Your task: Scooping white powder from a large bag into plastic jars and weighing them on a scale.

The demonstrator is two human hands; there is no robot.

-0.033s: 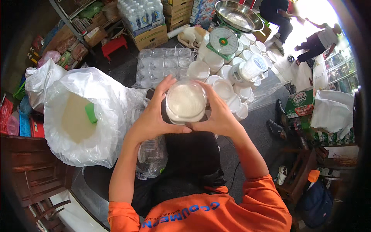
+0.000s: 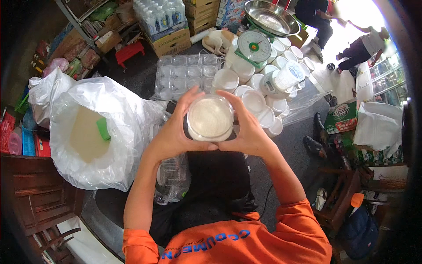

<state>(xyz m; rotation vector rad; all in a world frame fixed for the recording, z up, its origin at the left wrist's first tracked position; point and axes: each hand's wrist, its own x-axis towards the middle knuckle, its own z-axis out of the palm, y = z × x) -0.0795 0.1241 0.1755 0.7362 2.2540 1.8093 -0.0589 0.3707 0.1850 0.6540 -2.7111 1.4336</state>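
Between my two hands is a clear round plastic jar (image 2: pixel 210 118) filled with a pale, fine-grained substance, its round top facing up toward me. My left hand (image 2: pixel 180 125) wraps its left side and my right hand (image 2: pixel 241 123) its right side, the thumbs meeting at the near edge. Whether a clear lid covers the top, I cannot tell. To the left stands a big white plastic sack (image 2: pixel 125 105), open at the top, with similar pale contents and a green scoop (image 2: pixel 103 128) in it.
Beyond my hands lies a pack of clear empty jars (image 2: pixel 187 72). White-lidded tubs (image 2: pixel 252 101) crowd the right, beside a green dial scale (image 2: pixel 254 46) with a steel pan. A small digital scale (image 2: pixel 270 83) carries a clear jug. A dog (image 2: pixel 217 42) lies behind; two people are at the far right.
The jar has shifted slightly to the left, and its top now faces me more squarely. Both hands keep their hold; the surroundings look the same.
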